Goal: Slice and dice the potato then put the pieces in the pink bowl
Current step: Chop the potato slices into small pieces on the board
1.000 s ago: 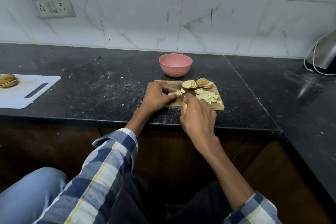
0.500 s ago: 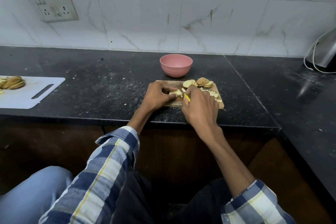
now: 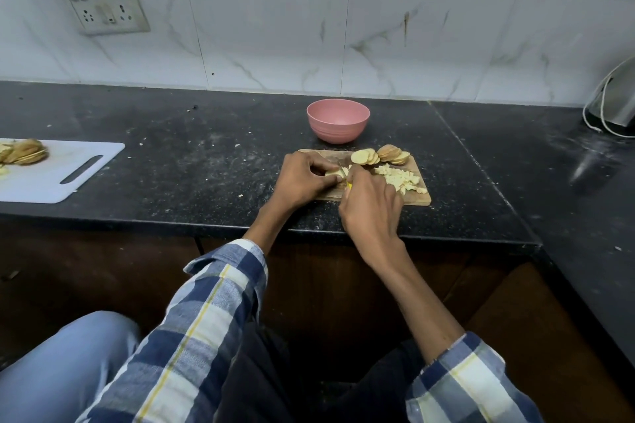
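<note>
- Head view: pale potato pieces (image 3: 335, 172) are pinched under the curled fingers of the left hand (image 3: 302, 178) on the small wooden chopping board (image 3: 421, 197).
- A yellow-handled knife (image 3: 347, 184) is gripped in the closed right hand (image 3: 371, 206), blade at those pieces.
- Round potato slices (image 3: 379, 155) and a heap of diced potato (image 3: 400, 178) are seen on the board's right half.
- The round pink bowl (image 3: 338, 120) is set just behind the board on the black stone counter (image 3: 192, 165).

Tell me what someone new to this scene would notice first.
Two hands work on the wooden cutting board at the counter's front edge: the left hand pinches potato pieces, and the right hand grips a yellow-handled knife. The pink bowl stands just behind the board, nothing visible inside.
</note>
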